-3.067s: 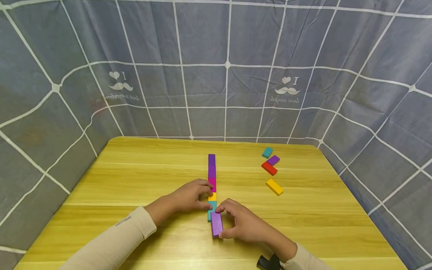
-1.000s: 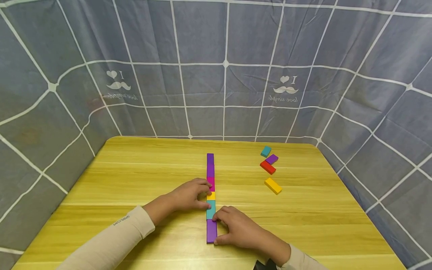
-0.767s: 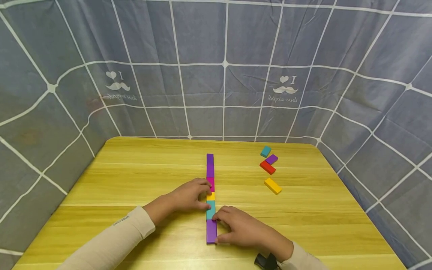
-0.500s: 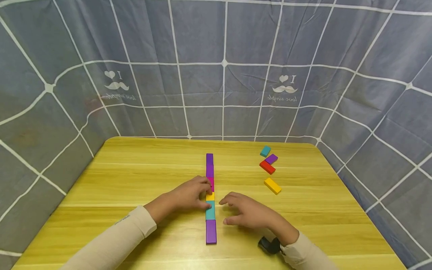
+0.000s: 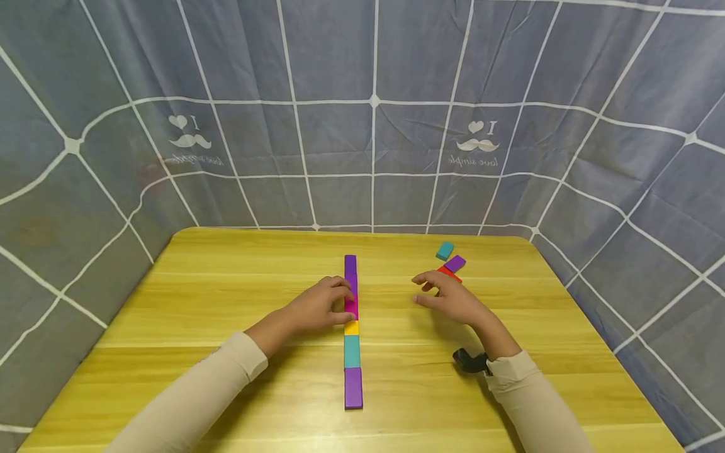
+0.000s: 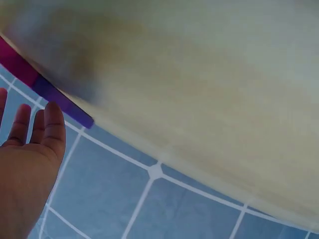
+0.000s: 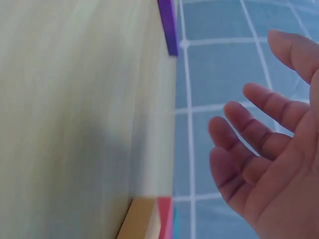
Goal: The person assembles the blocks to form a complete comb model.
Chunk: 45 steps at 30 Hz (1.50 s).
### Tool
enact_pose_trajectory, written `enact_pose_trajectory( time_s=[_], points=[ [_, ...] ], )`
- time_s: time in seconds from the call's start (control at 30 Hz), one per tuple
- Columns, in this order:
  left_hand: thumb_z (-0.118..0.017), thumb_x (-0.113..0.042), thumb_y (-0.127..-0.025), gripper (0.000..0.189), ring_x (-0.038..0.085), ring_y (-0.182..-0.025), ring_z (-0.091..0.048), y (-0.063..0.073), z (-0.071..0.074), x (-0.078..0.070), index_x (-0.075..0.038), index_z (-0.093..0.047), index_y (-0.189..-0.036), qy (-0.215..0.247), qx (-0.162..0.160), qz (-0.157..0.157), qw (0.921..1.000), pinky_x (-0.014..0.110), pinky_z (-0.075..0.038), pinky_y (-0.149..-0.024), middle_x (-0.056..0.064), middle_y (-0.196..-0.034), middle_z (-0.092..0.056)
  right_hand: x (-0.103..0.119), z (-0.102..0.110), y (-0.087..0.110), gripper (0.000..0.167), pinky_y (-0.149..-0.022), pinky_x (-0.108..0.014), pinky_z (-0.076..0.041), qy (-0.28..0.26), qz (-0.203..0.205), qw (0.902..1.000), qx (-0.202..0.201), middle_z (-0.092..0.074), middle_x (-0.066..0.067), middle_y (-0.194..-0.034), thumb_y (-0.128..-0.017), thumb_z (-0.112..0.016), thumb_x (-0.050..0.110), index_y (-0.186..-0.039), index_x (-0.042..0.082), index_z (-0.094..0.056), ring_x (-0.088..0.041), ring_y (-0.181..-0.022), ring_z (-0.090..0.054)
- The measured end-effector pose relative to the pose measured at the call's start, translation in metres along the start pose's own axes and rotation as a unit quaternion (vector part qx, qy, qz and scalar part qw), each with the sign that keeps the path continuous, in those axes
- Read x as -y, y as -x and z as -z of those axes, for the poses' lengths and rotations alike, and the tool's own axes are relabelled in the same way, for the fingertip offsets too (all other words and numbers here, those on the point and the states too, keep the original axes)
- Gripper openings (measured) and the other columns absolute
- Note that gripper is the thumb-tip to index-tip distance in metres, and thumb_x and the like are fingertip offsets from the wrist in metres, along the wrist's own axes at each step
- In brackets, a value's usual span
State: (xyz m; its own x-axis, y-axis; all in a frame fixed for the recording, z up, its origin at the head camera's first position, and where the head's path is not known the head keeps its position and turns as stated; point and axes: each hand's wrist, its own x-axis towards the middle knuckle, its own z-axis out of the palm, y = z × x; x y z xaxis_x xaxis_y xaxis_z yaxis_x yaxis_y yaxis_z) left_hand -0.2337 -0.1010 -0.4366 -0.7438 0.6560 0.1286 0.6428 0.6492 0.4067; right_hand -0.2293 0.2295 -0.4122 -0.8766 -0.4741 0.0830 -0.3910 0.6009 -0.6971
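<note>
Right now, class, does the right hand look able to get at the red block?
Probably yes: the right hand looks empty and hovers near the red block. A loose purple block crowds its far side, but nothing seems to lie on top.

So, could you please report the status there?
Left hand open at the block row. Row nearly straight. Right hand open, empty, partly blocking view of the red block.

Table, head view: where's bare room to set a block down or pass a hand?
Bare: table left of the block row, beyond the left hand; between row and right hand; right of the right sleeve. Crowded: around the loose teal block, purple block and red block, the last partly hidden by the right hand.
</note>
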Motion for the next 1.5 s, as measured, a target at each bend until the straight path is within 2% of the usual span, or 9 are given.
enact_pose_trajectory(
  time_s=[0.1,0.23,0.4,0.67,0.8,1.07,1.23,1.37,1.5],
  points=[
    [-0.072,-0.039,-0.090,0.045,0.028,-0.129,-0.047,-0.005,0.001,0.010,-0.009,-0.066,-0.123,-0.001,0.005,0.016,0.9999,0.041,-0.038,-0.110,0.009,-0.138,-0.052,-0.015,0.007,-0.007,0.047,-0.096,-0.055,-0.046,-0.008,-0.026,0.9993,-0.026,-0.058,-0.019,-0.131,-0.097,-0.066,0.029,-0.131,-0.001,-0.058,-0.035,-0.117,-0.055],
    [-0.071,-0.040,-0.091,0.053,0.033,-0.137,-0.041,-0.009,0.001,0.024,-0.008,-0.062,-0.131,-0.001,0.018,0.036,0.9992,0.044,-0.033,-0.114,0.014,-0.147,-0.046,-0.036,0.015,-0.015,0.049,-0.098,-0.053,-0.047,-0.009,-0.073,0.9961,-0.049,-0.060,-0.018,-0.126,-0.099,-0.063,0.033,-0.133,-0.002,-0.056,-0.035,-0.114,-0.057],
    [-0.069,-0.044,-0.092,0.057,0.032,-0.141,-0.037,-0.016,0.001,0.035,-0.010,-0.059,-0.136,-0.003,0.030,0.039,0.9988,0.044,-0.030,-0.116,0.013,-0.152,-0.041,-0.050,0.029,-0.021,0.047,-0.088,-0.043,-0.050,-0.004,-0.112,0.9904,-0.081,-0.062,-0.016,-0.117,-0.099,-0.062,0.033,-0.132,-0.001,-0.057,-0.032,-0.105,-0.058],
    [-0.068,-0.041,-0.093,0.057,0.032,-0.141,-0.037,-0.025,0.003,0.040,-0.006,-0.058,-0.136,0.011,0.030,0.026,0.9991,0.044,-0.028,-0.116,0.014,-0.153,-0.040,-0.065,0.046,-0.038,0.042,-0.079,-0.035,-0.054,-0.005,-0.138,0.9843,-0.110,-0.060,-0.023,-0.119,-0.099,-0.062,0.025,-0.129,-0.004,-0.056,-0.036,-0.104,-0.058],
    [-0.068,-0.041,-0.093,0.058,0.033,-0.141,-0.036,-0.027,0.004,0.039,-0.005,-0.057,-0.137,0.015,0.036,0.021,0.9990,0.045,-0.028,-0.116,0.015,-0.153,-0.039,-0.075,0.051,-0.046,0.043,-0.077,-0.037,-0.057,-0.017,-0.153,0.9823,-0.107,-0.058,-0.024,-0.119,-0.098,-0.062,0.019,-0.134,-0.004,-0.052,-0.037,-0.099,-0.061],
    [-0.068,-0.042,-0.093,0.060,0.034,-0.144,-0.031,-0.029,0.006,0.039,-0.007,-0.056,-0.139,0.011,0.052,0.018,0.9984,0.046,-0.025,-0.118,0.015,-0.156,-0.036,-0.086,0.055,-0.060,0.054,-0.076,-0.034,-0.055,-0.034,-0.184,0.9780,-0.092,-0.052,-0.026,-0.123,-0.098,-0.063,0.019,-0.144,-0.001,-0.042,-0.035,-0.099,-0.056],
    [-0.066,-0.045,-0.093,0.061,0.035,-0.145,-0.029,-0.029,0.007,0.038,-0.010,-0.054,-0.142,0.005,0.067,0.020,0.9976,0.047,-0.024,-0.118,0.014,-0.158,-0.033,-0.087,0.056,-0.067,0.060,-0.086,-0.045,-0.056,-0.031,-0.183,0.9791,-0.084,-0.046,-0.031,-0.135,-0.099,-0.061,0.015,-0.148,-0.005,-0.034,-0.044,-0.114,-0.054],
    [-0.065,-0.044,-0.094,0.060,0.037,-0.144,-0.030,-0.029,0.007,0.039,-0.009,-0.055,-0.141,0.002,0.068,0.014,0.9976,0.049,-0.023,-0.118,0.015,-0.157,-0.034,-0.090,0.057,-0.072,0.062,-0.099,-0.052,-0.048,-0.014,-0.181,0.9797,-0.085,-0.040,-0.032,-0.144,-0.098,-0.061,0.014,-0.149,-0.007,-0.031,-0.046,-0.125,-0.047],
    [-0.066,-0.042,-0.094,0.059,0.036,-0.143,-0.031,-0.030,0.007,0.040,-0.008,-0.055,-0.141,0.005,0.065,0.010,0.9978,0.048,-0.023,-0.118,0.015,-0.156,-0.036,-0.091,0.057,-0.077,0.063,-0.108,-0.055,-0.038,-0.008,-0.196,0.9764,-0.091,-0.035,-0.033,-0.148,-0.098,-0.059,0.015,-0.150,-0.007,-0.031,-0.047,-0.130,-0.042]
  ],
)
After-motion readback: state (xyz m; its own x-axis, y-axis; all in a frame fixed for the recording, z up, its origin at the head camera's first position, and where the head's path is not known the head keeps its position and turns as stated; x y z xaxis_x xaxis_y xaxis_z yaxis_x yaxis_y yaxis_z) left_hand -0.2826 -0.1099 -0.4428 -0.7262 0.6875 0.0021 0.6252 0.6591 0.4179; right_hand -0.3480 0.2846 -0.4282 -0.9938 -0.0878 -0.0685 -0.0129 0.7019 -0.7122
